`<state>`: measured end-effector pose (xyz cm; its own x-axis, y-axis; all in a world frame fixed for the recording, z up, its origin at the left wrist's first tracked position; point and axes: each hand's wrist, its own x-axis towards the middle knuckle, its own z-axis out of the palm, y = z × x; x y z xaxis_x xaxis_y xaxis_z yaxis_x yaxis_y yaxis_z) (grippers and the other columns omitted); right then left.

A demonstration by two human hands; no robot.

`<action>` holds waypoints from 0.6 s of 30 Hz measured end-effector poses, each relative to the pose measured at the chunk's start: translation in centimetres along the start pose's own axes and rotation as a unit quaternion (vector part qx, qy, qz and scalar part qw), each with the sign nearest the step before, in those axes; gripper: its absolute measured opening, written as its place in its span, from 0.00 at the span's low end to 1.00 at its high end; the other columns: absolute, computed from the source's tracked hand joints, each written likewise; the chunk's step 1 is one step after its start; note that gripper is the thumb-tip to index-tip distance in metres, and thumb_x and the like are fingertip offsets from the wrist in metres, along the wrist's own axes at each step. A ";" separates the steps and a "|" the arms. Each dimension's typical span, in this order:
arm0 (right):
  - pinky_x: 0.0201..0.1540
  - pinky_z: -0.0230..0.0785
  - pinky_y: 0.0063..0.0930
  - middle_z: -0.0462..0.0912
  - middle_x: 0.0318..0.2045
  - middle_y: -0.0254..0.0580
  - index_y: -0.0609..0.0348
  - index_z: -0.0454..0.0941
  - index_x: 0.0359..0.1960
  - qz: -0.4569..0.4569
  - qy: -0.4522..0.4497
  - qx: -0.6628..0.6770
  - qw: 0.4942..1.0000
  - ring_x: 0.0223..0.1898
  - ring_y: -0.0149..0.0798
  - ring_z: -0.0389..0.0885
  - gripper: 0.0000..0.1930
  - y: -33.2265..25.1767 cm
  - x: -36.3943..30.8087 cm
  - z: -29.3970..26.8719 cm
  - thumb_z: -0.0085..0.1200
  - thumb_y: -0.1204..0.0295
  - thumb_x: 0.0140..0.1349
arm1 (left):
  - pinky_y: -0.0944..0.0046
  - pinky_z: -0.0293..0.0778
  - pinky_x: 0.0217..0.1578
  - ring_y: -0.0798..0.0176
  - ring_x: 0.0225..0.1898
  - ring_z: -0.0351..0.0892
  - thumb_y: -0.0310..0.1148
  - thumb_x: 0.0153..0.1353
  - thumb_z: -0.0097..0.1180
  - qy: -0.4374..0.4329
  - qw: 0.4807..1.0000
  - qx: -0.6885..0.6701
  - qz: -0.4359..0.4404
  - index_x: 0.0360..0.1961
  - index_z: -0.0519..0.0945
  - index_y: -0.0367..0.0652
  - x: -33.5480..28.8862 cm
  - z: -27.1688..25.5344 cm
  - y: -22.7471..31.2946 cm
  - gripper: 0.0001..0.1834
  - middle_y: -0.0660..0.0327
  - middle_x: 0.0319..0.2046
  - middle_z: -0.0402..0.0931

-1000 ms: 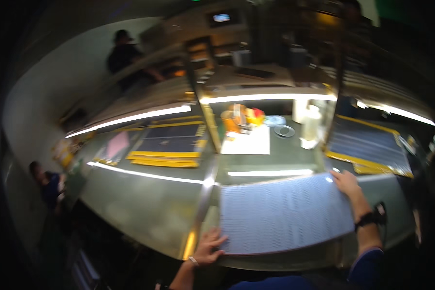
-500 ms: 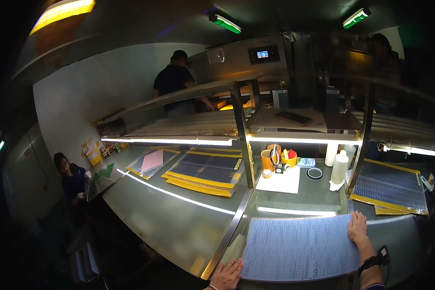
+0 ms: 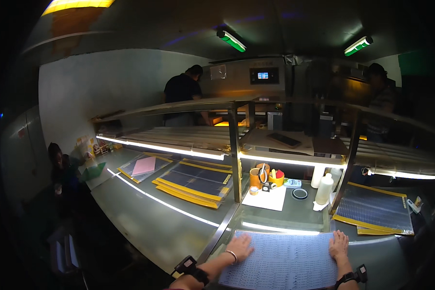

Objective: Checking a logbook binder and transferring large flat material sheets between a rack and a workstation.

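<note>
A large light-blue panel (image 3: 289,263), covered in rows of small dark markings, lies on the bench in front of me. My left hand (image 3: 240,247) rests on the panel's far left corner, fingers outstretched and a thin bracelet at the wrist. At the far right corner, my right hand (image 3: 339,245) lies over the edge with its fingers stretched forward. Neither hand is wrapped round anything. The panel's near edge runs out of the picture at the bottom.
Yellow-edged dark panels lie in stacks to the left (image 3: 193,181) and right (image 3: 374,208). Behind my panel stand a white sheet (image 3: 263,202), orange tape rolls (image 3: 254,178) and a squeeze bottle (image 3: 325,188). A metal shelf post (image 3: 234,154) rises nearby. Other people stand farther off.
My left hand has moved from the panel's near left corner to its far left corner. My right hand stays at the right edge. The view has tilted upward.
</note>
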<state>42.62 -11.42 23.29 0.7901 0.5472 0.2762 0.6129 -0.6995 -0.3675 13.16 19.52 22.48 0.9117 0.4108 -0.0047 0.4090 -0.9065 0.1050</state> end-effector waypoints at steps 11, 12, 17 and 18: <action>0.65 0.38 0.42 0.63 0.57 0.48 0.59 0.68 0.53 0.005 0.045 0.019 0.999 0.61 0.48 0.55 0.24 -0.3 0.4 0.6 0.46 0.60 0.56 | 0.58 0.55 0.60 0.50 0.59 0.60 0.40 0.60 0.41 0.228 0.970 -0.056 -0.062 0.53 0.66 0.32 1.5 2.0 -2.4 0.25 0.45 0.56 0.63; 0.65 0.38 0.42 0.63 0.57 0.48 0.59 0.68 0.53 0.003 0.044 0.016 0.999 0.61 0.48 0.55 0.24 -0.1 0.4 0.6 0.46 0.60 0.56 | 0.58 0.58 0.57 0.50 0.56 0.64 0.38 0.58 0.42 0.262 0.963 -0.043 -0.053 0.48 0.68 0.32 1.7 1.9 -2.3 0.22 0.45 0.51 0.66; 0.64 0.41 0.46 0.63 0.56 0.55 0.57 0.72 0.50 0.008 0.045 0.051 0.998 0.60 0.53 0.56 0.31 3.0 -2.4 -0.9 0.59 0.54 0.45 | 0.57 0.64 0.52 0.50 0.50 0.69 0.35 0.55 0.44 0.241 0.967 -0.059 -0.052 0.39 0.72 0.34 1.6 0.0 -1.4 0.16 0.47 0.41 0.72; 0.63 0.40 0.48 0.60 0.57 0.57 0.56 0.71 0.52 0.038 -0.004 0.032 0.999 0.61 0.54 0.54 0.34 2.7 -3.6 -2.8 0.60 0.51 0.43 | 0.57 0.65 0.51 0.51 0.48 0.70 0.36 0.54 0.45 0.263 0.961 -0.056 -0.059 0.38 0.72 0.35 1.6 1.0 -1.8 0.15 0.48 0.40 0.72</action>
<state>41.46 -16.59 23.74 0.8347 0.4964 0.2385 0.5484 -0.7089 -0.4435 13.95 21.72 21.28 0.7016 0.5294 0.4770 0.4746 -0.8465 0.2415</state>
